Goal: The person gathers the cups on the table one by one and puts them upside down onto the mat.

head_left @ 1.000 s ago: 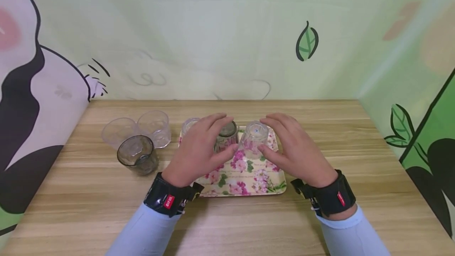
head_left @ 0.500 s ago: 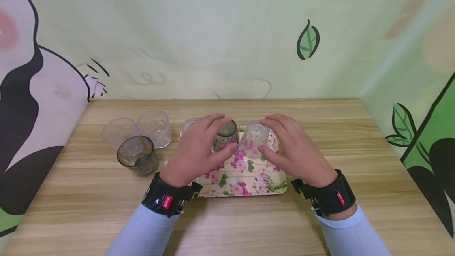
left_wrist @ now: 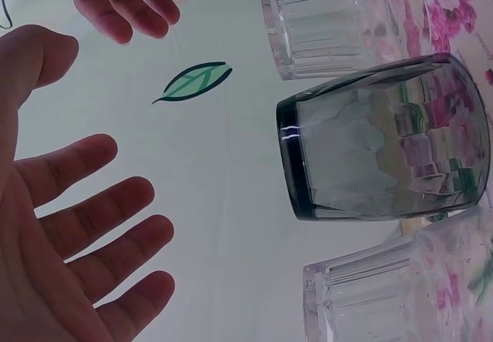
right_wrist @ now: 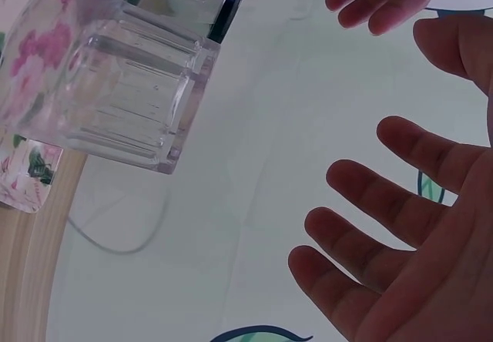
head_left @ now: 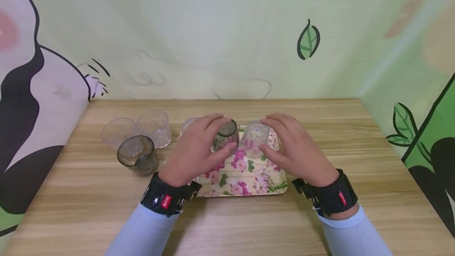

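Three upside-down glasses stand in a row on a flowered tray (head_left: 245, 191). The middle one is a smoky grey glass (left_wrist: 354, 145); a clear glass (head_left: 255, 135) is on its right, and another clear glass (head_left: 188, 121) at the left is mostly hidden behind my left hand (head_left: 202, 145). That hand hovers over the tray's left part, fingers spread and gently bent, holding nothing. Over the tray's right side is my right hand (head_left: 296, 151), its fingers apart above the right clear glass. Both wrist views show a gap between fingertips and glasses.
Left of the tray, upright on the wooden table (head_left: 89, 208), are two clear glasses, one at the back (head_left: 156, 127) and another clear glass (head_left: 117, 129) beside it, with a smoky grey glass (head_left: 138, 155) in front. A printed cloth wall (head_left: 227, 38) rises behind the table.
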A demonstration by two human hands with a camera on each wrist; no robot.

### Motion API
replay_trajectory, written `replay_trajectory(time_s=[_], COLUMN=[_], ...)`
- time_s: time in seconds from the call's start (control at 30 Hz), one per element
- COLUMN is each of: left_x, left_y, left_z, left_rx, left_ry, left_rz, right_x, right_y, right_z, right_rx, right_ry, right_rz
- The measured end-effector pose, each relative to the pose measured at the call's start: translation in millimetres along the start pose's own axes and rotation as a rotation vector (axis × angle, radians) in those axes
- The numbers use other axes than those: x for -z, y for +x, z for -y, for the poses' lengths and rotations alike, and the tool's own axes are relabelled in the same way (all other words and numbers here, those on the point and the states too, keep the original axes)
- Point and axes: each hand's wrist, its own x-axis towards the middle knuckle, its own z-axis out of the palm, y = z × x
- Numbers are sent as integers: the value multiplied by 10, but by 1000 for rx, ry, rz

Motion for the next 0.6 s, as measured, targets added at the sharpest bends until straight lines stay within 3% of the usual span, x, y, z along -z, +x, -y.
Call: replay_trajectory(time_s=[0.37, 0.6], left_x=[40, 101], left_y=[22, -40], left_z=[20, 83], left_rx=[19, 84], left_ry=[14, 43], left_rz=[37, 21], right_x=[32, 7], right_y=[3, -4], right_z=[-11, -6], right_rx=[4, -2], right_ry=[-14, -12], right_rz=[8, 8])
